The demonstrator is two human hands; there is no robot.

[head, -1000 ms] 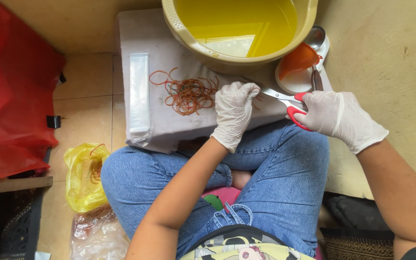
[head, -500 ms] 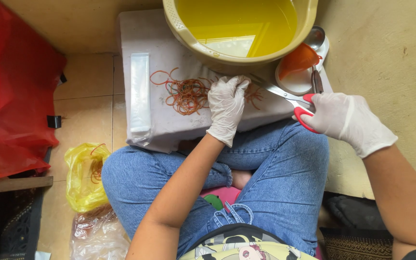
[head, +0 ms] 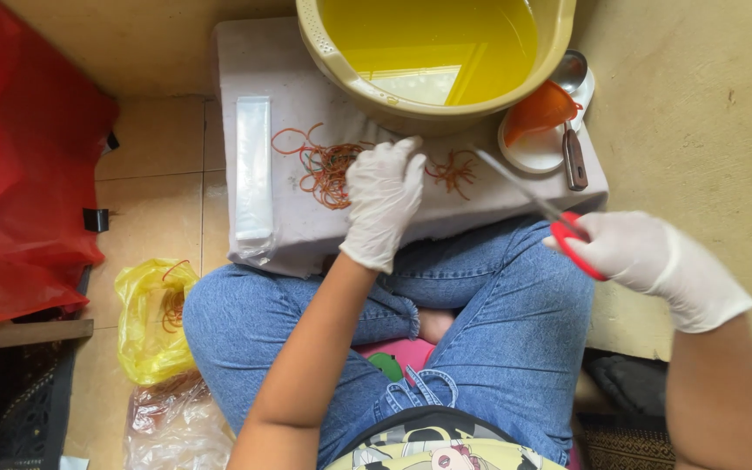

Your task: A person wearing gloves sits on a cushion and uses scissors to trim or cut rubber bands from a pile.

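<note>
Nearest the camera, the person sits cross-legged in blue jeans (head: 498, 348), both forearms reaching forward over the knees. The right hand (head: 646, 257), gloved in white, is drawn out to the side above the right knee; its grip is closed around the red handles of a pair of scissors (head: 559, 228), whose blades stand slightly parted and angle up toward the middle of the tabletop (head: 306, 231). The left hand (head: 383, 198), also gloved, lies palm down on the grey cover, fingers extended and pressed flat rather than pinching, fingertips at the edge of the rubber bands (head: 328, 170). Those orange-red bands lie in a loose tangle just left of the hand, with a smaller clump (head: 454, 170) just right of it. By the look of it, the step in hand is gathering bands, which calls for a fingertip pinch while the scissors stay clear. Beyond them stand the yellow basin (head: 350, 74) of yellow liquid and an orange funnel (head: 540, 111).
</note>
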